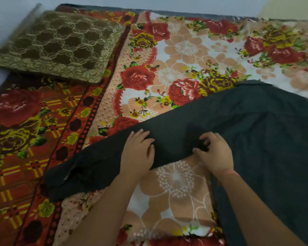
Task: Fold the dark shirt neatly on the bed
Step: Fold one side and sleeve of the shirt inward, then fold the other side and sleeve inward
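The dark shirt (247,125) lies spread over the floral bed cover (185,55), its body on the right and a sleeve (82,171) stretching out to the lower left. My left hand (137,153) rests on the sleeve near the shoulder, fingers on top and thumb at the near edge of the cloth. My right hand (213,153) pinches a bunch of the dark fabric at the underarm, fingers curled round it. The sleeve's end lies crumpled at the left.
A brown patterned pillow (57,45) lies at the bed's far left corner. A pale wall runs behind the bed. Bare floral cover shows beyond the shirt and between my forearms.
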